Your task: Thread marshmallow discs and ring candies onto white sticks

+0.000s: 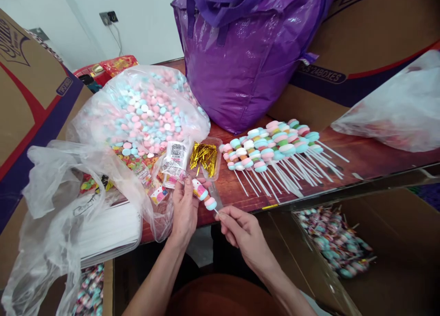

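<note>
In front of me, a marshmallow skewer (210, 204) of pink, blue and brownish pieces on a white stick points up and to the left. My right hand (239, 226) pinches the stick near its lower end. A small clear wrapper (198, 184) with a pink and yellow print covers the skewer's top. My left hand (185, 206) grips this wrapper between thumb and fingers. Just behind it lie a stack of flat wrappers (176, 158) with dark printed codes and a clear plastic tray (217, 162) of gold twist ties (203, 158).
Unwrapped marshmallow skewers (275, 144) lie piled on the table (374, 162) at right. A large bag of marshmallows (144, 107) and a bag of white sticks (106, 229) stand left. Behind rises a purple bag (240, 59). Wrapped skewers (335, 238) fill part of a lower carton (395, 242).
</note>
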{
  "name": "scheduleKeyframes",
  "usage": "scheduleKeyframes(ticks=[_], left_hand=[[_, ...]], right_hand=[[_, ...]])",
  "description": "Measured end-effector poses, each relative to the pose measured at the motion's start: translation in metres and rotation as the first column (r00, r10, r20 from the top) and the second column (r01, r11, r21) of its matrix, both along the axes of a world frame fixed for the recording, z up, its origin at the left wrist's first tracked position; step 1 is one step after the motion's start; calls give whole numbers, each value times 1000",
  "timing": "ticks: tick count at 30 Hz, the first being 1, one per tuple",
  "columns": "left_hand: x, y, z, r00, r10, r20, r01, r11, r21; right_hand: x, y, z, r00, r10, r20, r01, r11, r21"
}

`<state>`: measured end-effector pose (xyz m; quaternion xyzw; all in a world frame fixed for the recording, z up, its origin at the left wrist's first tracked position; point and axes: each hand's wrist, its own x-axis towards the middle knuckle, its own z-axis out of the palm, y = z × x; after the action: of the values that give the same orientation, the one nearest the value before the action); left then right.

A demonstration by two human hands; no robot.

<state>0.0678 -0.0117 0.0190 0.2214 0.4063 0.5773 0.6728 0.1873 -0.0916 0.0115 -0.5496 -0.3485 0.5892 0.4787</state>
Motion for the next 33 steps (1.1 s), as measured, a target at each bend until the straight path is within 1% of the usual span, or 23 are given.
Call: scheduleKeyframes(ticks=[1,2,4,5,6,7,8,10,12,14,17,20,22,24,25,26,27,28,29,30,31,32,33], left_hand=[[-1,0,0,1000,-18,-4,18,1000,0],[-3,1,0,999,-36,-7,36,999,-2],[-7,3,0,998,-55,-11,55,998,-12],[-10,5,0,998,-56,-12,56,998,-21],[-12,6,0,999,-51,-11,51,998,-30],[-13,7,0,999,-42,-11,42,998,-36],[-14,7,0,999,-33,-11,32,999,-36],[-12,6,0,999,-30,-19,30,999,-15],[-9,3,1,998,-54,-41,55,998,16],[-7,0,1,994,-91,-60,93,995,28],[-10,0,1,991,-122,-47,123,992,12],[-16,5,2,990,-142,-5,141,990,-23],[-18,7,3,986,-164,6,164,986,-41],[-16,7,3,985,-174,4,174,984,-38],[-15,6,2,985,-171,1,171,985,-30],[-13,5,2,986,-164,-1,164,986,-22],[-12,4,1,988,-157,-1,157,987,-17],[-11,4,1,988,-153,1,153,988,-18],[-11,4,1,989,-146,9,147,989,-25],[-11,4,1,990,-136,22,137,990,-39],[-12,4,2,992,-124,39,126,990,-56],[-13,5,2,992,-111,57,115,991,-73],[-14,6,3,992,-99,73,105,991,-86]], right_hand=[[0,0,-1,990,-8,144,-7,995,101],[0,1,-2,959,-27,281,-34,977,212],[3,2,-3,879,-86,470,-119,913,390],[4,2,-2,853,-102,512,-155,887,435],[5,2,-2,843,-100,528,-176,877,447],[6,2,0,848,-81,524,-181,885,428],[6,2,1,866,-48,498,-172,906,386],[4,1,3,930,29,367,-131,958,254],[-2,2,5,983,88,160,-106,988,112],[-9,3,6,994,95,-53,-94,995,20],[-11,7,5,944,43,-327,-61,997,-45],[-5,10,4,845,10,-535,-76,992,-101],[-1,12,3,802,1,-597,-95,987,-126],[-1,13,2,797,2,-605,-106,985,-138],[-3,13,2,816,4,-578,-100,986,-135],[-6,12,1,855,10,-519,-85,989,-121],[-10,11,1,908,18,-418,-61,994,-90],[-13,9,0,961,24,-274,-34,999,-32],[-15,8,0,995,22,-100,-17,999,49],[-17,6,0,997,10,76,-20,990,141],[-17,4,0,974,-10,226,-42,973,226],[-17,3,-1,940,-36,338,-69,953,294],[-16,2,-1,908,-67,414,-89,934,346]])
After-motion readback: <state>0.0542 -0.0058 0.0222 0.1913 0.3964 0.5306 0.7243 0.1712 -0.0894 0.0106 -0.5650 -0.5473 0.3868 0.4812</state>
